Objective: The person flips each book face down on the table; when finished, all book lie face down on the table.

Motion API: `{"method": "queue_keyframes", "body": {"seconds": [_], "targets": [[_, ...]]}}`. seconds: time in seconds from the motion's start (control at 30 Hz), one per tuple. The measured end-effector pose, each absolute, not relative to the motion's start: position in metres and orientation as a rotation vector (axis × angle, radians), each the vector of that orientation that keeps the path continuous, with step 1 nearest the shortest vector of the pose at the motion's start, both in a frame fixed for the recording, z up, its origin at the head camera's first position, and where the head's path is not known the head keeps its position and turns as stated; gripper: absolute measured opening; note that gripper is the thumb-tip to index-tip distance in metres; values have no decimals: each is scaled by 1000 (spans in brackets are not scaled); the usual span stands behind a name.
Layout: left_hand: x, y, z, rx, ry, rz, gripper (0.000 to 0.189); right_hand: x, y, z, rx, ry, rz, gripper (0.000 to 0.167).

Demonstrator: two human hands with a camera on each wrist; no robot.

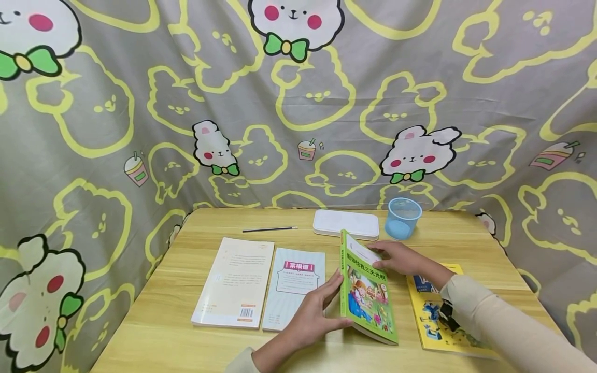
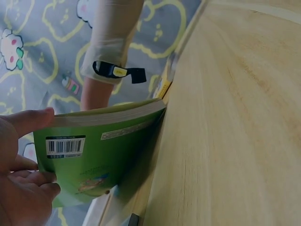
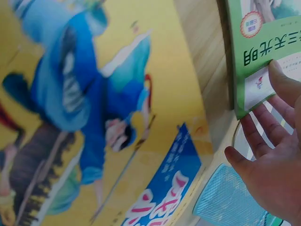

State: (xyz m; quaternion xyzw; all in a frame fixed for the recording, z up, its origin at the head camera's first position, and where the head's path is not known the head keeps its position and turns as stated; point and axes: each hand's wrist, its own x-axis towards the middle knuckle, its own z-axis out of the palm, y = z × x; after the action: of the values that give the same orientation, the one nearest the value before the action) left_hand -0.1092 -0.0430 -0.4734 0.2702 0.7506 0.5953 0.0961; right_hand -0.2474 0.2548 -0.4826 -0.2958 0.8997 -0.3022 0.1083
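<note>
A green paperback book (image 1: 368, 295) with an illustrated cover is tilted above the table, its spine side raised and its opposite edge low. My left hand (image 1: 308, 318) grips it at the spine, thumb by the bottom edge and fingers on the back cover. In the left wrist view the green back cover (image 2: 108, 160) shows a barcode. My right hand (image 1: 401, 257) pinches the top end, thumb on the front cover and fingers behind. A yellow illustrated book (image 1: 436, 321) lies under my right forearm, partly hidden by it.
Left of the green book lie a light blue book (image 1: 294, 280) and a cream book (image 1: 238, 280). A thin black pen (image 1: 268, 229), a white case (image 1: 346, 221) and a blue mesh cup (image 1: 403, 220) are toward the back. A patterned curtain (image 1: 261, 103) hangs behind the table.
</note>
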Motion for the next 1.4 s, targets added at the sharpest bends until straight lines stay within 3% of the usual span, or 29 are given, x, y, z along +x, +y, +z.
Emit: {"method": "queue_keyframes", "body": {"seconds": [0.23, 1.4], "targets": [[-108, -43, -471, 830, 2232, 1767, 91, -246, 246, -477, -845, 2632, -902, 62], [-105, -44, -451, 992, 2308, 1731, 83, -236, 205, -443, -726, 2507, -1157, 73]]}}
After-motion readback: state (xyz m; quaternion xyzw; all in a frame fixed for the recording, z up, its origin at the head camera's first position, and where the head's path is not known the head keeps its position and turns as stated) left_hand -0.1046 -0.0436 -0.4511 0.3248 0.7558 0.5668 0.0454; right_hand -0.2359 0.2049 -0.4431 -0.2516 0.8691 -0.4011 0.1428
